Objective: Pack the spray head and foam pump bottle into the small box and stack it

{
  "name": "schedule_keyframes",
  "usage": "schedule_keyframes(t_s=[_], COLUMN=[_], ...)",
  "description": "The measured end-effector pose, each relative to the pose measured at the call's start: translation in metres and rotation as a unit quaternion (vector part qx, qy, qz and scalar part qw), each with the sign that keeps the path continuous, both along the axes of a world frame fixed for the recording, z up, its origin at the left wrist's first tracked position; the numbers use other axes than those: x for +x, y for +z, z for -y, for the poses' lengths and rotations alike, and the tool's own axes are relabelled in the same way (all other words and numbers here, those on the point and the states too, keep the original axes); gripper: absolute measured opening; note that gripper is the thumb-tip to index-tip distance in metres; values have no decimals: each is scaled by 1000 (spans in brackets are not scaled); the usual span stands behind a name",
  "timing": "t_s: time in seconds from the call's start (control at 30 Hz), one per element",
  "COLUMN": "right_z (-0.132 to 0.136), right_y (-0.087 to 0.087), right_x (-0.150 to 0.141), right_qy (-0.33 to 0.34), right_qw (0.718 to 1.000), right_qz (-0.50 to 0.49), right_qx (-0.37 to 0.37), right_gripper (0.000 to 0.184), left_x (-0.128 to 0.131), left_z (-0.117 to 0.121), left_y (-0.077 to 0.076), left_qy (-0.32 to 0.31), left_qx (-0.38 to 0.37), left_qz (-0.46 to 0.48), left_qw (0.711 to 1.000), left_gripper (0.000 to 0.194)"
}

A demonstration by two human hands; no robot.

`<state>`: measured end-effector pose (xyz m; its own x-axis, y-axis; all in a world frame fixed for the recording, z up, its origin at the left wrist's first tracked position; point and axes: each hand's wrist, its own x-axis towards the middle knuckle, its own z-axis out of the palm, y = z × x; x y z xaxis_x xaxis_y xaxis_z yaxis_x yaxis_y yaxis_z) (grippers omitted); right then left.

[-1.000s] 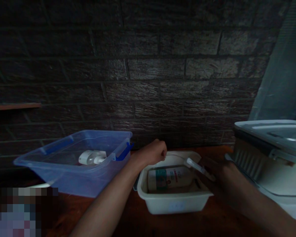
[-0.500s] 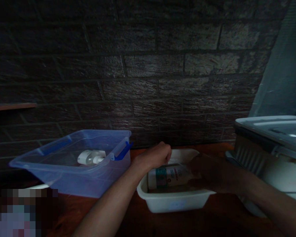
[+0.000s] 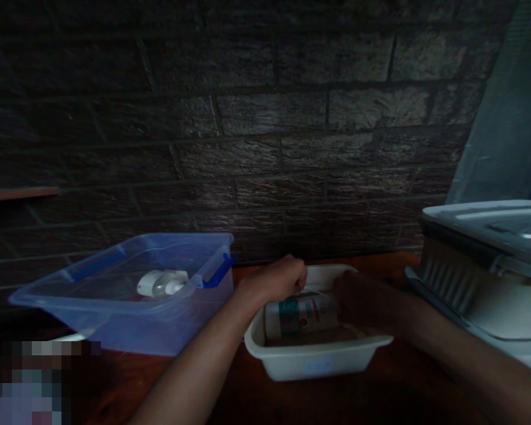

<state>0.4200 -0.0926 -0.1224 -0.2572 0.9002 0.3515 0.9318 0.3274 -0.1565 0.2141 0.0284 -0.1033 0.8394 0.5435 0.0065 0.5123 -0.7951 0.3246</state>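
Observation:
A white bottle (image 3: 301, 313) with a teal and red label lies on its side in a white rectangular tub (image 3: 318, 358) on the brown table. My left hand (image 3: 278, 279) is closed in a fist at the tub's far rim, just above the bottle. My right hand (image 3: 361, 302) reaches into the tub from the right, dark in the dim light, fingers wrapped round the bottle's right end. A thin white piece seen in that hand before is hidden now.
A clear blue bin (image 3: 128, 295) with blue latches stands at the left with a white pump bottle (image 3: 161, 283) lying in it. A white and grey lidded box (image 3: 491, 260) sits at the right. A dark brick wall (image 3: 248, 130) runs close behind.
My right hand has moved left into the tub and closed on the bottle's end; the thin white piece it held is out of sight. My left fist has shifted slightly.

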Motion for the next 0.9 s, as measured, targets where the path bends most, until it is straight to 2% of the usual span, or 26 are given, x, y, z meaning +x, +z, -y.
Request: schedule_keyframes(t_s=[0.1,0.27,0.37,0.5,0.6,0.67,0.73,0.83,0.9], right_z=[3,0,-5,-9,-14,-20,-29,-41,-45], right_y=[6,-2,-6,2,18,34,57,94,114], right_x=[-4,1,9,10,-2,-14,-26,-37,-37], right_qy=[19,8,5,-10,-33,-34,-9,25,39], right_qw=[997,999,998,998,997,998,999,999,996], right_qz=[69,7,20,46,58,51,39,13,-38], right_qx=[-35,-43,-59,-50,-44,-21,-4,24,64], right_gripper=[17,17,8,22,28,31,31,41,40], left_x=[-1,-5,-11,-23,-31,-34,-34,-32,-31], left_z=[0,1,-1,-1,2,5,8,14,18], left_y=[1,8,16,33,46,52,56,61,65], left_qy=[-5,8,4,2,18,38,51,70,80], left_qx=[-5,4,8,20,41,68,98,135,157], left_qz=[-5,-1,13,42,67,95,127,166,188], left_qw=[1000,1000,1000,999,997,992,986,974,966], left_gripper=[25,25,24,20,24,27,26,23,24])
